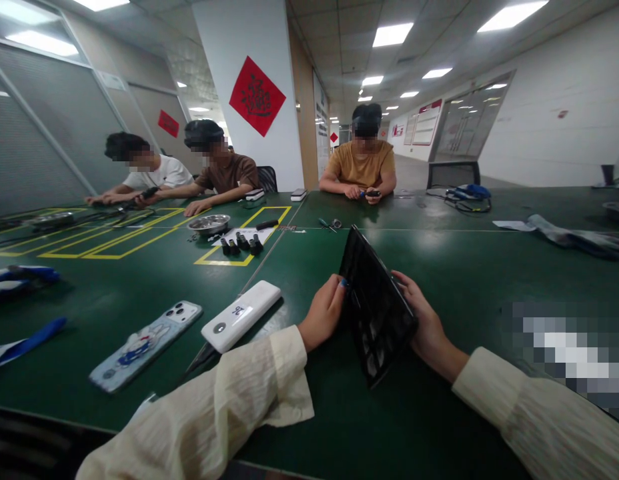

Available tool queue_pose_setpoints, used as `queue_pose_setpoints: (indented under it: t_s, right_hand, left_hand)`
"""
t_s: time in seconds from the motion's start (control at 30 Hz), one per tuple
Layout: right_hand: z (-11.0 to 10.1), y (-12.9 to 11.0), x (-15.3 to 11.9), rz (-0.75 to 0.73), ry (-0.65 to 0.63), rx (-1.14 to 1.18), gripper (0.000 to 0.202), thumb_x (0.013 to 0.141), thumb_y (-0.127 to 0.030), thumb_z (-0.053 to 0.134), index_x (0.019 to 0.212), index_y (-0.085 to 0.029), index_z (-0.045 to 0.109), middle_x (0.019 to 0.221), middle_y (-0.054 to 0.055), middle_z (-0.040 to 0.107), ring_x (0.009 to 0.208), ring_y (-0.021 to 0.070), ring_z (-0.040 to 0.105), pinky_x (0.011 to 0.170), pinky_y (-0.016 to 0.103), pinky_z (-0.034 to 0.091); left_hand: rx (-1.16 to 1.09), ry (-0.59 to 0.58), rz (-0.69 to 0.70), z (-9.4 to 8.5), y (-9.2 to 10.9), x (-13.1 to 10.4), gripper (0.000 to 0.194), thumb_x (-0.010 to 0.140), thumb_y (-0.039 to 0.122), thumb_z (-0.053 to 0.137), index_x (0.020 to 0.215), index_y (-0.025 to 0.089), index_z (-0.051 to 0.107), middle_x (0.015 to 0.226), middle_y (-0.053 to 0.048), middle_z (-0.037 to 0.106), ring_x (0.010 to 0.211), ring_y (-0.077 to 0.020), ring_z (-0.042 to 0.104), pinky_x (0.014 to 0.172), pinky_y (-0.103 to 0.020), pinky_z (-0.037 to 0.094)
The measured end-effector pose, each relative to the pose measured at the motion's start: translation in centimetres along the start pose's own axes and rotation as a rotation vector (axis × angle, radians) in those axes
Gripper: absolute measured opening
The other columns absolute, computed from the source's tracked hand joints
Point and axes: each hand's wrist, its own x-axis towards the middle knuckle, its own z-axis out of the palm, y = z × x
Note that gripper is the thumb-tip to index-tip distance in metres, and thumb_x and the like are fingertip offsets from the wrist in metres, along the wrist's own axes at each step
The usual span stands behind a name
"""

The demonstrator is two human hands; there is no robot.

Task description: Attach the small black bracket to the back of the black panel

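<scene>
A black tablet [374, 313] with a dark, glossy face is held up at a slant over the green table. My left hand [325, 312] grips its left edge, thumb on the front, with a small blue spot at the thumb tip. On the opposite side, my right hand [424, 320] is closed around the right edge, its fingers partly hidden. Left of my left forearm lies a white power bank [242, 313] with a label. A phone in a pale blue cartoon case [147, 347] rests farther left.
Several black cylindrical parts [242, 245] stand beside a metal bowl [209, 224] within yellow tape lines. A small screwdriver [325, 224] lies beyond the tablet. Grey cloth [569, 235] is at the right. Three people sit across the green table [439, 267], one [362, 160] directly opposite.
</scene>
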Motion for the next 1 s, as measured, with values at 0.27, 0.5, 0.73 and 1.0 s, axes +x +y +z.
queue_pose_setpoints:
  t_s: [0.27,0.5,0.73,1.0]
  right_hand:
    - [1.0,-0.6,-0.9,0.054,0.174,0.122,0.047,0.065,-0.039,0.064,0.11,-0.029,0.055,0.104,0.001,0.061,0.095,0.024,0.058,0.077,0.037,0.05]
    - [2.1,-2.0,-1.0,0.113,0.21,0.164,0.051,0.059,-0.034,0.065,0.108,-0.027,0.052,0.1,-0.001,0.062,0.103,0.023,0.055,0.082,0.034,0.048]
    - [1.7,-1.2,-1.1,0.045,0.234,0.1,0.041,0.063,-0.035,0.062,0.102,-0.026,0.053,0.099,0.0,0.063,0.099,0.023,0.056,0.077,0.035,0.048]
    - [0.0,1.0,-0.5,0.022,0.182,0.068,0.039,0.067,-0.042,0.063,0.101,-0.023,0.057,0.098,0.003,0.063,0.089,0.0228,0.058,0.076,0.038,0.048]
  left_hand:
    - [0.134,-0.045,0.038,-0.1,-0.2,-0.1,0.031,0.093,0.038,0.023,0.072,0.02,0.036,0.073,-0.001,0.046,0.072,-0.0149,0.045,0.07,-0.029,0.037]
    - [0.175,-0.105,0.083,-0.3,0.3,-0.4,0.025,0.093,0.035,0.025,0.082,0.019,0.041,0.078,-0.001,0.048,0.076,-0.0151,0.047,0.074,-0.029,0.038]
    - [0.177,-0.192,0.164,-0.6,0.5,-0.5,0.028,0.093,0.037,0.023,0.087,0.019,0.043,0.082,-0.003,0.051,0.079,-0.0155,0.049,0.076,-0.03,0.04]
    - [0.573,-0.281,0.324,-0.6,0.3,-0.2,0.027,0.093,0.033,0.021,0.088,0.018,0.042,0.086,-0.007,0.052,0.081,-0.0192,0.047,0.077,-0.034,0.042]
